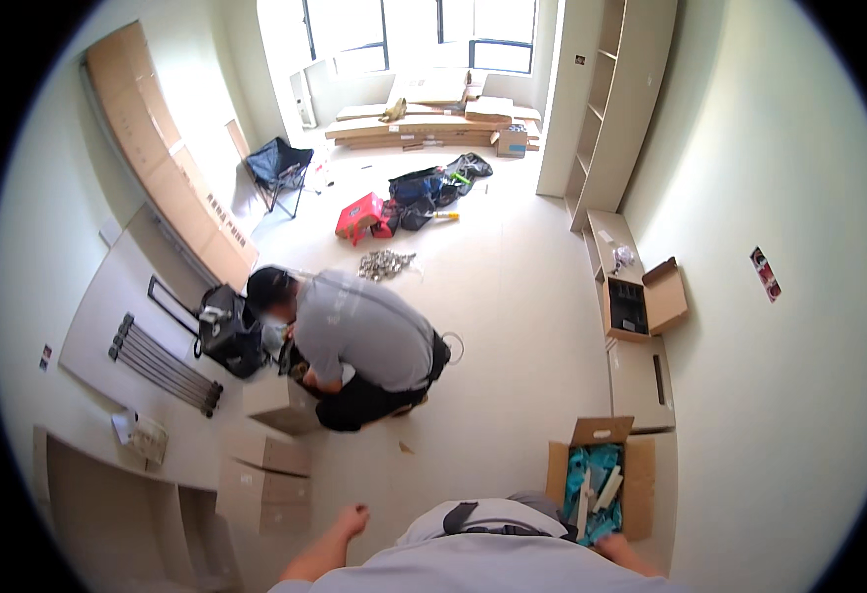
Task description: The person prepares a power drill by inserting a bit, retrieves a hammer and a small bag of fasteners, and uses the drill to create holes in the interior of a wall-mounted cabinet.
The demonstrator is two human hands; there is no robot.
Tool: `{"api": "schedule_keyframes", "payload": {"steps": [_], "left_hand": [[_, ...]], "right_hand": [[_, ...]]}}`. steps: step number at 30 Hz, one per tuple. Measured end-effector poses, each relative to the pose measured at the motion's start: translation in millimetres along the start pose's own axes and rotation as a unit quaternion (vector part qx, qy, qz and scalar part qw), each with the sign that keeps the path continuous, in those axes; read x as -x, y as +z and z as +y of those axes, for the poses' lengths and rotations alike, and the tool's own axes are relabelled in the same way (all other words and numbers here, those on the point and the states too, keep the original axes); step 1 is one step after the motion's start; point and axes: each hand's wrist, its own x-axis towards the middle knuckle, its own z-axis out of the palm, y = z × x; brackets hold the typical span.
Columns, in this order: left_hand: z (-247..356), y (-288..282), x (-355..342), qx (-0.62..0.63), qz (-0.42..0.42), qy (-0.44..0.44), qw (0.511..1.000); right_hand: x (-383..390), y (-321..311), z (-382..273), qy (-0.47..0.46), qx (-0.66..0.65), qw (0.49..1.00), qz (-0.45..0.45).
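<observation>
My left hand (353, 520) hangs in the air over the floor at the lower middle, its fingers curled in with nothing showing in them. To the right, my right hand (611, 545) is at the near edge of an open cardboard box (639, 484); its fingers are blurred and partly hidden, so its hold cannot be told. Teal plastic wrapping (602, 460) fills that box, with pale strips (608, 488) lying on top. The box stands beside my right leg, near the low cabinet (639, 381) along the right wall.
A co-worker (369, 326) crouches ahead on the left beside a cardboard carton (280, 403) and a black tool bag (231, 331). Metal hardware (386, 264), a red case (359, 214) and bags lie on the floor. Flat cartons (424, 127) are stacked under the window. Tall shelving (616, 109) stands right.
</observation>
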Motion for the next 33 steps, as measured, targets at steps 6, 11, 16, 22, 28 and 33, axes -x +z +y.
{"api": "schedule_keyframes", "payload": {"steps": [6, 11, 16, 22, 28, 33], "left_hand": [[248.0, -139.5, -219.8, 0.072, 0.167, 0.144, 0.973], [320.7, -100.1, -343.8, 0.091, 0.112, 0.091, 0.985], [353.0, -23.9, -362.1, 0.016, -0.094, -0.022, 0.995], [400.8, -20.7, -427.2, -0.011, -0.208, -0.096, 0.973], [518.8, -101.6, -581.5, 0.017, -0.041, -0.092, 0.995], [711.1, -255.1, -654.1, 0.26, 0.079, -0.063, 0.96]], "right_hand": [[-60.3, -45.9, -93.1, 0.127, -0.085, 0.988, -0.025], [-178.7, -127.4, -257.8, 0.11, -0.075, 0.99, -0.043], [-334.8, -265.4, -515.0, -0.016, 0.01, 0.999, 0.032], [-446.2, -437.1, -882.4, -0.343, -0.192, 0.917, 0.064], [-526.9, -438.2, -1056.1, -0.263, -0.176, 0.948, 0.003], [-657.1, -422.8, -1047.6, -0.152, 0.077, 0.98, -0.106]]}}
